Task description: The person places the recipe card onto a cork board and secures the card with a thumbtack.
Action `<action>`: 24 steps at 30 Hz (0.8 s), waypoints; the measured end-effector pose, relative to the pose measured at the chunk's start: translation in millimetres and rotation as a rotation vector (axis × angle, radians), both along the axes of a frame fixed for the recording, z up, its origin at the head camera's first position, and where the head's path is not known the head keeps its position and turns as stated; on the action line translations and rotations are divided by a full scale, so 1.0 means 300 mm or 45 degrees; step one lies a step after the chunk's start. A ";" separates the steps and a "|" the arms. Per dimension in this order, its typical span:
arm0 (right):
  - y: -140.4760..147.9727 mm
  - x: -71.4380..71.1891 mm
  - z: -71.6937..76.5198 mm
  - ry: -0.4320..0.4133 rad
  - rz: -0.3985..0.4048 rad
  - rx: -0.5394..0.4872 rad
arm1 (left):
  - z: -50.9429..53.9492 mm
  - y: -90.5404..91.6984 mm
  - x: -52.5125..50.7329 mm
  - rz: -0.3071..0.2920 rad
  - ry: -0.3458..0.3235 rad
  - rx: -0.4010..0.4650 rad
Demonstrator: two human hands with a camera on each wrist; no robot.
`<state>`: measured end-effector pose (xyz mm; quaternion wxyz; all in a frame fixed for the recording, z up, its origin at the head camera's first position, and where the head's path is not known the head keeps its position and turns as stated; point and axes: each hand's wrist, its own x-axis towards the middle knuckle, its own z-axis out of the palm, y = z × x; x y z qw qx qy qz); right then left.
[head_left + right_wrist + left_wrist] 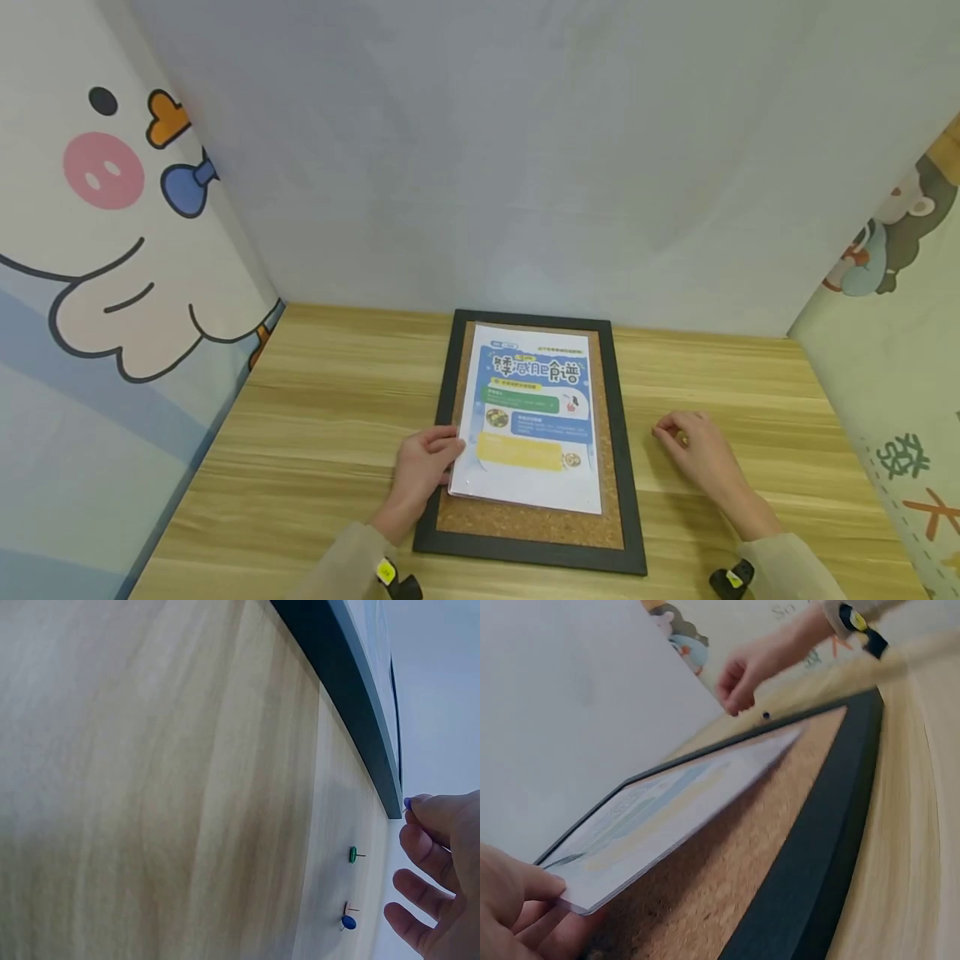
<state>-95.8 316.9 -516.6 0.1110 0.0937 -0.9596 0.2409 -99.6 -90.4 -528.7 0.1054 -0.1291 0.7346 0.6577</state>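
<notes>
A printed sheet (536,417) with blue, green and yellow panels lies over a cork board (525,529) in a black frame (525,553). My left hand (423,467) pinches the sheet's lower left edge between thumb and fingers. In the left wrist view, that near edge of the sheet stands slightly raised above the cork. To the right of the frame, my right hand (697,450) is above the wooden table. Between its thumb and index finger it pinches a small purple-blue thumbtack (407,803), while the other fingers are loosely bent.
On the table in the right wrist view are a green thumbtack (353,855), a blue thumbtack (349,922) and a pinkish one (346,907). A pale wall (525,167) rises behind the wooden table (315,417). Cartoon-printed panels stand at left and right.
</notes>
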 end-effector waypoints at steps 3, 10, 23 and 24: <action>-0.002 -0.001 0.001 0.000 -0.002 0.001 | -0.007 -0.006 -0.004 -0.066 0.082 -0.130; -0.004 -0.002 0.001 -0.001 -0.006 0.005 | -0.016 -0.015 -0.008 -0.214 0.270 -0.327; 0.005 -0.007 -0.007 0.033 0.004 0.006 | 0.000 -0.005 -0.016 -0.290 0.365 -0.537; 0.006 -0.007 -0.007 0.033 0.005 0.007 | -0.002 -0.007 -0.015 -0.289 0.352 -0.523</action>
